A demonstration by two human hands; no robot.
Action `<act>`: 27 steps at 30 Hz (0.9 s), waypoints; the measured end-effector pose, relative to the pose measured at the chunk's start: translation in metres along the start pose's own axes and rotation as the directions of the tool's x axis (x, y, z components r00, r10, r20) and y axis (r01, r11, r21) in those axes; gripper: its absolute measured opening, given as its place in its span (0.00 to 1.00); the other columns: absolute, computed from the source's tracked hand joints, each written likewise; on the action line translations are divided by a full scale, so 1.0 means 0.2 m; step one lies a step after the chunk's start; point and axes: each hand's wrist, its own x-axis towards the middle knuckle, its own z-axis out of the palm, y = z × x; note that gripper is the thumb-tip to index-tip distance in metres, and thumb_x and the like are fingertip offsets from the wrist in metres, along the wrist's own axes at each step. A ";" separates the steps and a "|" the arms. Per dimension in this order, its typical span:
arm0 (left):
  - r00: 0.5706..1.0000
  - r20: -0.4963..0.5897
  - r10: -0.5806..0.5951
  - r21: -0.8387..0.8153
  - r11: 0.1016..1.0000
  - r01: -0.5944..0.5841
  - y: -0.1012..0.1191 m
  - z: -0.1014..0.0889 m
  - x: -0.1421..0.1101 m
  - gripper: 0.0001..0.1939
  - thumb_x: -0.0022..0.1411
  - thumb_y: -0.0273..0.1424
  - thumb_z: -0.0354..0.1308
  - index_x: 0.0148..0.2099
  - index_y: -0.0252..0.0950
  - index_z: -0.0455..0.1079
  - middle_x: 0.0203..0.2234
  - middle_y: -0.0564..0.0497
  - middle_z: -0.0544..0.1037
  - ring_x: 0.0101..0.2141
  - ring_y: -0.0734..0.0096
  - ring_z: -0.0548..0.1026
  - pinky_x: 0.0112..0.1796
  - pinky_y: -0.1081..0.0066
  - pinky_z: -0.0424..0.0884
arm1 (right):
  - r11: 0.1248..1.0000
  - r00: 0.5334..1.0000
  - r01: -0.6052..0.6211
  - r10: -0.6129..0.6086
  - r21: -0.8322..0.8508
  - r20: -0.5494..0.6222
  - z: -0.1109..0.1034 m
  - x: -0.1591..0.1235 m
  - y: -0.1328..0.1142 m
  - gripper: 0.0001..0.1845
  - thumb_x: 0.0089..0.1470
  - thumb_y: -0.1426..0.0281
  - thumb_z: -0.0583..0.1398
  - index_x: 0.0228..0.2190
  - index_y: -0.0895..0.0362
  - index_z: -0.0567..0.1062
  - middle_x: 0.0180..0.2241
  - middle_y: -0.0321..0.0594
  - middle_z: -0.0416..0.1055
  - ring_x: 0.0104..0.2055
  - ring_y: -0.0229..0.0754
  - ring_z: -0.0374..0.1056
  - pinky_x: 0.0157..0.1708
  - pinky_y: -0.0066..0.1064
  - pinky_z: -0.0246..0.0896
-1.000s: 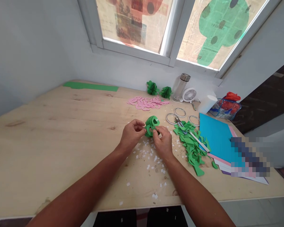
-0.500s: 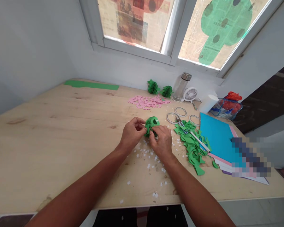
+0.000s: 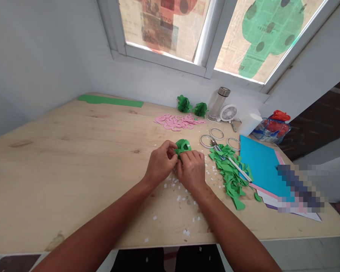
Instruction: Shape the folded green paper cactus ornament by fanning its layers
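Note:
A layered green paper cutout (image 3: 183,145) is gripped between my two hands near the middle of the table. My left hand (image 3: 162,159) pinches its left side with thumb and fingers. On its near right side, my right hand (image 3: 192,168) is closed on the same piece; its fingertips are partly hidden. A small white patch shows on the cutout's top right. Tiny white paper bits (image 3: 184,196) lie scattered on the wood below my hands.
Right of my hands lies a pile of green scraps (image 3: 234,185) with scissors (image 3: 215,144) and a white pen (image 3: 239,169). Tape rings (image 3: 217,133), pink cutouts (image 3: 178,122), two green paper shapes (image 3: 184,104), a bottle (image 3: 219,102), a fan (image 3: 228,112) and blue sheets (image 3: 257,162) stand or lie beyond.
My hands have drawn closer together around the green cutout, and my left hand has shifted slightly right. More of the cutout's lower part is now covered by my fingers.

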 end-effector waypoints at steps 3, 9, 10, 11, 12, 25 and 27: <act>0.997 0.032 0.063 0.116 0.991 -0.066 0.02 0.00 -0.01 0.11 0.47 0.24 0.52 0.35 0.40 0.64 0.22 0.57 0.71 0.25 0.70 0.72 0.30 0.72 0.66 | 0.998 1.000 0.027 -0.027 -0.054 -0.006 0.02 -0.01 -0.01 0.07 0.53 0.73 0.54 0.25 0.57 0.70 0.27 0.43 0.70 0.34 0.45 0.59 0.39 0.38 0.46; 0.987 0.078 0.138 0.174 0.973 -0.150 0.03 -0.01 -0.02 0.12 0.48 0.24 0.51 0.37 0.40 0.64 0.23 0.55 0.71 0.27 0.69 0.72 0.31 0.71 0.66 | 0.998 0.999 0.035 -0.036 -0.049 -0.022 0.03 -0.01 -0.02 0.08 0.53 0.73 0.54 0.25 0.57 0.70 0.27 0.43 0.70 0.34 0.44 0.59 0.39 0.38 0.47; 0.987 0.076 0.141 0.158 0.976 -0.151 0.03 -0.01 -0.02 0.12 0.48 0.24 0.51 0.37 0.40 0.64 0.24 0.55 0.71 0.27 0.69 0.72 0.31 0.71 0.66 | 0.999 0.999 0.023 -0.024 -0.031 -0.022 0.02 -0.01 -0.02 0.08 0.53 0.73 0.54 0.25 0.57 0.70 0.27 0.43 0.70 0.34 0.44 0.60 0.39 0.38 0.47; 0.988 0.071 0.139 0.134 0.980 -0.148 0.03 -0.01 -0.02 0.12 0.48 0.24 0.51 0.37 0.40 0.64 0.23 0.56 0.71 0.27 0.69 0.72 0.32 0.71 0.67 | 1.000 1.000 0.003 -0.003 -0.006 -0.021 0.02 -0.01 -0.02 0.07 0.53 0.73 0.54 0.26 0.57 0.71 0.28 0.42 0.70 0.35 0.44 0.60 0.39 0.38 0.47; 0.989 0.062 0.132 0.104 0.985 -0.138 0.02 -0.02 -0.01 0.11 0.48 0.24 0.51 0.37 0.40 0.64 0.23 0.56 0.71 0.27 0.70 0.72 0.31 0.71 0.67 | 0.999 1.000 -0.024 0.024 0.027 -0.019 0.02 -0.01 -0.01 0.07 0.53 0.72 0.54 0.27 0.57 0.71 0.28 0.42 0.71 0.35 0.44 0.60 0.39 0.37 0.48; 0.999 -0.018 0.037 -0.101 0.994 -0.038 0.01 -0.04 0.03 0.07 0.49 0.28 0.53 0.34 0.37 0.64 0.24 0.56 0.71 0.27 0.72 0.72 0.33 0.71 0.69 | 0.765 0.955 -0.272 0.290 0.584 0.066 0.01 0.00 0.04 0.09 0.53 0.67 0.56 0.29 0.56 0.75 0.32 0.41 0.75 0.38 0.43 0.67 0.42 0.34 0.57; 0.999 -0.031 0.036 -0.114 0.993 -0.039 0.00 -0.04 0.03 0.07 0.49 0.28 0.54 0.34 0.37 0.65 0.24 0.56 0.71 0.27 0.72 0.72 0.33 0.70 0.70 | 0.680 0.938 -0.307 0.333 0.666 0.092 0.01 0.01 0.05 0.09 0.52 0.67 0.56 0.29 0.56 0.76 0.32 0.41 0.75 0.37 0.43 0.67 0.41 0.33 0.59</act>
